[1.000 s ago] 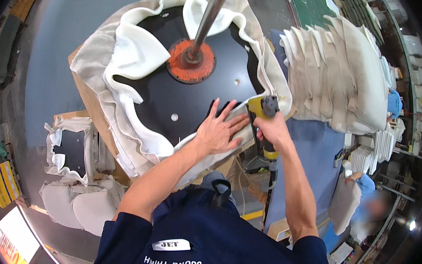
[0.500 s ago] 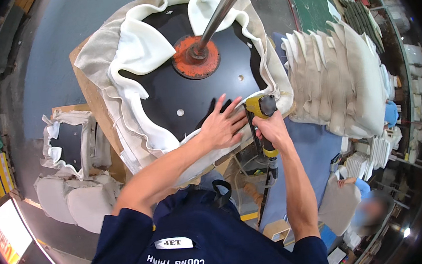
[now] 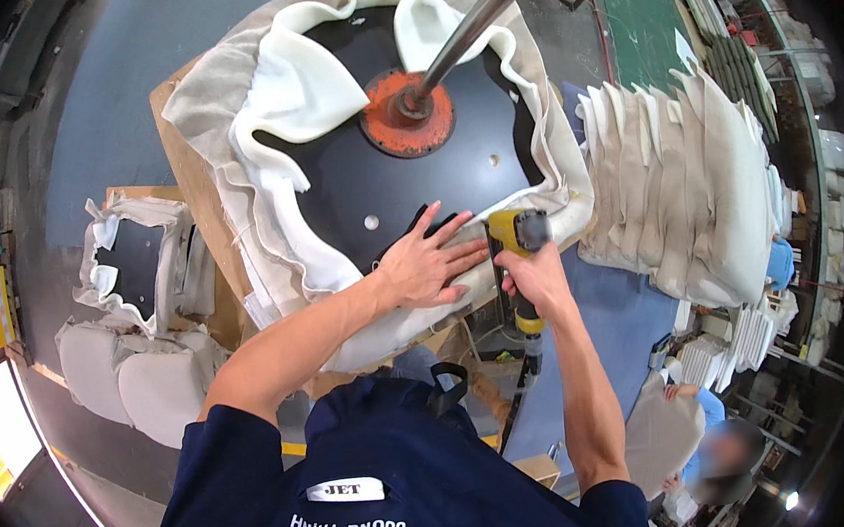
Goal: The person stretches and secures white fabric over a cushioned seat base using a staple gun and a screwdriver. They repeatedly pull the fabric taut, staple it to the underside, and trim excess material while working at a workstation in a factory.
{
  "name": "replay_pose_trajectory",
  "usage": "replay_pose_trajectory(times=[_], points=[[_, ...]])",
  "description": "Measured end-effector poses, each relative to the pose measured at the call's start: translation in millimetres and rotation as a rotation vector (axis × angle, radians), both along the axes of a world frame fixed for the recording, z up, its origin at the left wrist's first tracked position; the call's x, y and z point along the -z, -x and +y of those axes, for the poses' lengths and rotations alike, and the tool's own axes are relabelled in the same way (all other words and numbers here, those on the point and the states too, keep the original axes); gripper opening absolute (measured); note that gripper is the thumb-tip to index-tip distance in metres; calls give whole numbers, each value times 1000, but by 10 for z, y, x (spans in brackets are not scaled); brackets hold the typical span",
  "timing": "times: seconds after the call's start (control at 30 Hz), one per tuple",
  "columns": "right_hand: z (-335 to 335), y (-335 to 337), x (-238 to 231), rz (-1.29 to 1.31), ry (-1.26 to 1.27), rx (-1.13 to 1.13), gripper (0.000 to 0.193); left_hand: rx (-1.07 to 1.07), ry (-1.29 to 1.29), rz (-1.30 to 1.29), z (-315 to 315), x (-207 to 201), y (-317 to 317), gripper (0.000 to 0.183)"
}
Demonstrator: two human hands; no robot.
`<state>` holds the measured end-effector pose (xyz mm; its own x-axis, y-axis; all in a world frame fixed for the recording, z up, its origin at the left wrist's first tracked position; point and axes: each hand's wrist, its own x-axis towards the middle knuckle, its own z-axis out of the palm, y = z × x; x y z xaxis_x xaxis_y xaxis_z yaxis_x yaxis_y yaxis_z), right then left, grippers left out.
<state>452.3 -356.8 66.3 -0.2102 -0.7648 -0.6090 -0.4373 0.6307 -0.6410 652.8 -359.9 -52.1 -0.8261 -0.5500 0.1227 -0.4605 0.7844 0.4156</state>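
My left hand (image 3: 430,265) lies with fingers stretched out on the near edge of an upside-down seat cushion, over its folded fabric and foam. A yellow and black staple gun (image 3: 511,228) is gripped in my right hand (image 3: 538,281), its nose at the edge beside my left fingertips. Black board (image 3: 435,187) forms the cushion's underside. Wavy white foam (image 3: 294,86) and a beige fabric cover (image 3: 196,118) stand up around its rim. An orange disc (image 3: 437,122) on a metal rod (image 3: 495,8) rests on the board.
Beige cushions (image 3: 676,181) stand in a row at the right. To the left lies a smaller covered piece with a black base (image 3: 138,268), with grey-beige cushions (image 3: 157,387) nearer me. A co-worker's hand (image 3: 676,392) holds a beige panel (image 3: 662,428) at lower right.
The staple gun in my right hand has moved left and nearer along the cushion's edge. My left hand has slid a little left too. The whole view has shifted slightly.
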Motion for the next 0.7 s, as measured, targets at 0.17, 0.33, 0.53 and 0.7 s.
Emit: replay_pose_trajectory(times=[0.17, 0.33, 0.53, 0.7], points=[[59, -68, -53, -36, 10, 12, 17, -25, 4, 19, 8, 60, 6, 68], [4, -70, -47, -11, -26, -71, 18, -26, 8, 36, -2, 16, 20, 63], [-59, -134, -65, 6, -54, -66, 14, -59, 5, 23, 16, -28, 44, 60], [-88, -45, -20, 3, -62, -61, 15, -65, 89, 38, 280, -185, -145, 63]])
